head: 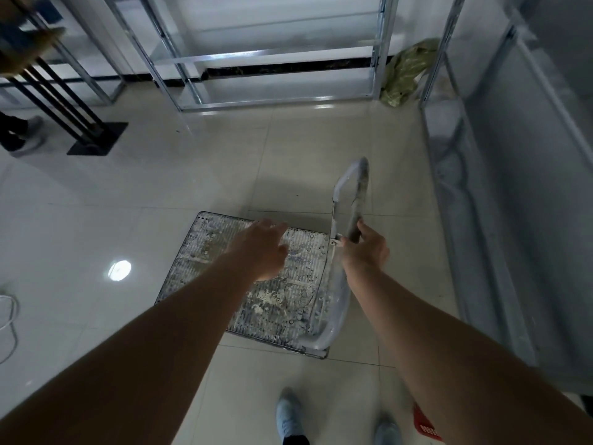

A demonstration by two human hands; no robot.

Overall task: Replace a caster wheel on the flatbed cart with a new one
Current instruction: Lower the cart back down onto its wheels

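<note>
Cart [224, 268] (deck grimy): right hand [365, 248] grips its handle [359, 194], left hand [263, 248] open.

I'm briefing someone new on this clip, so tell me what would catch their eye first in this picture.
First the flatbed cart standing on the tiled floor at centre, its ribbed deck stained and worn. The right hand grips the handle at the cart's right side, while the left hand reaches out open over the deck. Behind, bare metal shelving frames line the wall, with a green bag in the corner.
</note>
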